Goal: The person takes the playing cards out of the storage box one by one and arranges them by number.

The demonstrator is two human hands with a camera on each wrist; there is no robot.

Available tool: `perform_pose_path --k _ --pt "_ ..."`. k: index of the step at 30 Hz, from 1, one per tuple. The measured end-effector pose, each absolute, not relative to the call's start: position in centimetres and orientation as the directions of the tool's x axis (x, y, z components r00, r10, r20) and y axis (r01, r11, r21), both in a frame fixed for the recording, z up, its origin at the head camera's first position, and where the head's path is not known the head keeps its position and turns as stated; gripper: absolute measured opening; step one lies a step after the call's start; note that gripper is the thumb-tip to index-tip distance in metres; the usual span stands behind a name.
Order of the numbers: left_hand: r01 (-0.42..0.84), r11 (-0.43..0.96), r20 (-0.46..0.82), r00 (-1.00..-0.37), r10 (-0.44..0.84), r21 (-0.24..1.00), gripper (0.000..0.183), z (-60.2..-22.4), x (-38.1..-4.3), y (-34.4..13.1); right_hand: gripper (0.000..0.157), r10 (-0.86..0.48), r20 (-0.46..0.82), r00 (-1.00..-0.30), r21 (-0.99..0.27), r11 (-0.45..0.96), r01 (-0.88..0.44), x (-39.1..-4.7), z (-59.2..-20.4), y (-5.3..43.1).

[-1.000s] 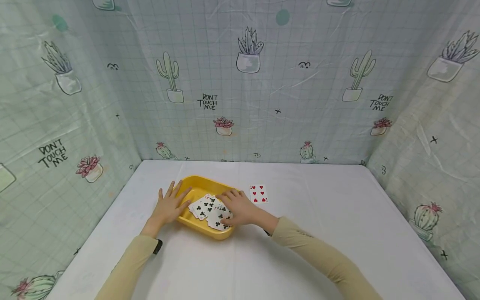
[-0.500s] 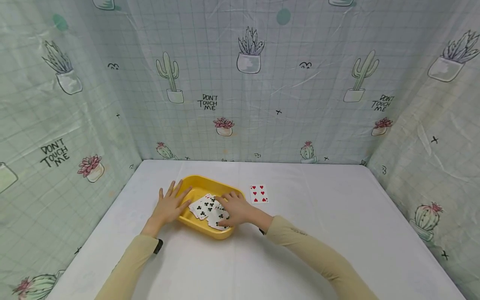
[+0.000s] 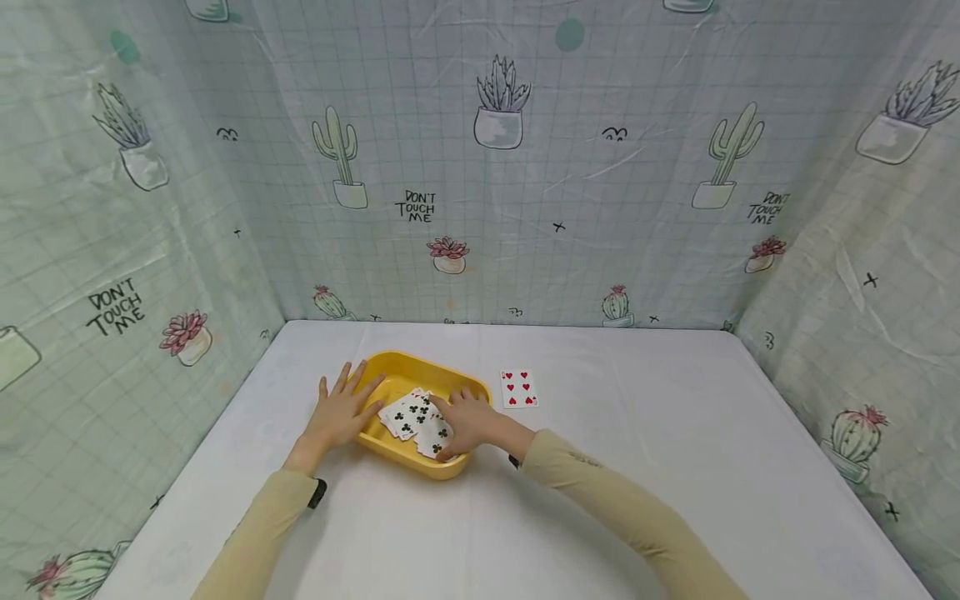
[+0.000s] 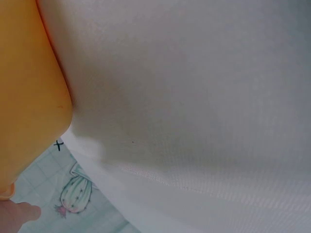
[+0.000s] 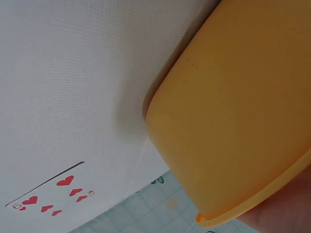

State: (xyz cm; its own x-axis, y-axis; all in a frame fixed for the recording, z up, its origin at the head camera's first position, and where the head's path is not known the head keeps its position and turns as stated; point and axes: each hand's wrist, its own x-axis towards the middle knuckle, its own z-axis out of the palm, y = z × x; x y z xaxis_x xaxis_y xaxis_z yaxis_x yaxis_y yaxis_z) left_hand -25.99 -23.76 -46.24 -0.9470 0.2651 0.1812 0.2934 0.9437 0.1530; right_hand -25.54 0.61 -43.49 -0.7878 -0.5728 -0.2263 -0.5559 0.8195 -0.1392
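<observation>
A yellow plastic tray (image 3: pixel 402 452) sits on the table left of the middle, with several playing cards (image 3: pixel 415 417), mostly clubs, lying face up in it. My left hand (image 3: pixel 336 414) rests over the tray's left rim with its fingers spread. In the left wrist view only a fingertip (image 4: pixel 26 212) shows beside the tray wall (image 4: pixel 31 92). My right hand (image 3: pixel 474 421) reaches over the right rim, its thumb and fingers extended above the cards and covering some of them. Most of it is hidden behind the tray in the right wrist view.
A six of hearts card (image 3: pixel 518 389) lies face up on the white table (image 3: pixel 637 450), right of the tray. A cloth printed with cacti (image 3: pixel 525 192) hangs at the back and both sides.
My right hand has shifted slightly to the left over the cards, and its thumb has come closer to them. My left hand, the tray and the six of hearts have stayed put.
</observation>
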Motion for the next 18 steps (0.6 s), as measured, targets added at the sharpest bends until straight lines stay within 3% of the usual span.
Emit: perform_pose_path --k 18 --pt "0.296 0.944 0.179 -0.946 0.269 0.147 0.051 -46.10 -25.85 -23.72 0.101 -0.481 -0.321 -0.816 -0.111 0.874 -0.472 -26.15 -44.07 -0.26"
